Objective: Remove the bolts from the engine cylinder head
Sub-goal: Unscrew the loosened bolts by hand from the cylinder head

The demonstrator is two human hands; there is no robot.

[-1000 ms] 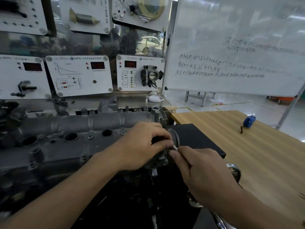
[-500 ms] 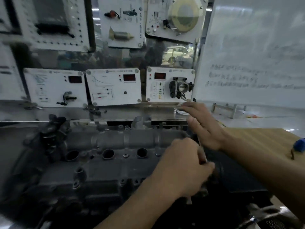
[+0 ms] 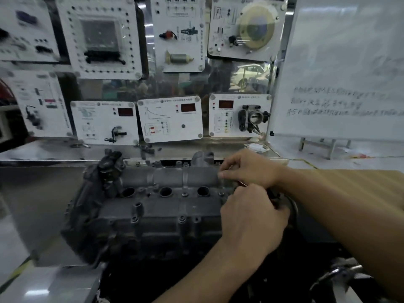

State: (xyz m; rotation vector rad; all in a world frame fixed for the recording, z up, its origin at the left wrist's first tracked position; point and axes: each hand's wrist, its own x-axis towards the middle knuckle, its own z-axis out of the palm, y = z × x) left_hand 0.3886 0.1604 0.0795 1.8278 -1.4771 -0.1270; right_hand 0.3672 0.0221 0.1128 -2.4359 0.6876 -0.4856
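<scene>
cylinder head (image 3: 170,206) runs left-right | my right grip (image 3: 249,169) pinched, load unclear, far-edge bolts (image 3: 185,164) just left | left grip (image 3: 251,217) clamps head's right end

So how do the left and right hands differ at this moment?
The left hand is nearer, curled over the cylinder head's right end; the right hand is farther, at its rear edge. The left hand wraps; the right hand pinches, on what I cannot tell. Both are bare.

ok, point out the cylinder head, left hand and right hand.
cylinder head (image 3: 166,213): head view, grey casting below the round holes.
left hand (image 3: 253,217): head view, back of the hand.
right hand (image 3: 251,169): head view, back of the hand.
</scene>
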